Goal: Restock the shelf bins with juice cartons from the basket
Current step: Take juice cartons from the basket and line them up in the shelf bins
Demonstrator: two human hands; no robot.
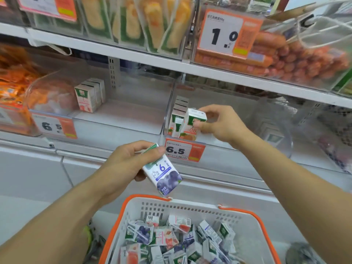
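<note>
My left hand [131, 161] grips a blueberry juice carton [164, 174] tilted in the air above the basket. My right hand [221, 122] holds an orange-and-green juice carton [192, 122] inside the right clear shelf bin [247, 149], next to a row of like cartons [178, 113]. The left clear bin [123, 128] holds a few pink cartons [89, 96] at its back left. Below, a white basket with an orange rim [255, 216] holds several mixed juice cartons [171, 242].
Price tags reading 6.5 [183, 151] hang on the bin fronts. The shelf above carries packaged corn [133, 21] and a sausage bin [297, 56]. Orange snack packs [13, 82] sit at far left. White chest-freezer lids [38, 172] run under the shelf.
</note>
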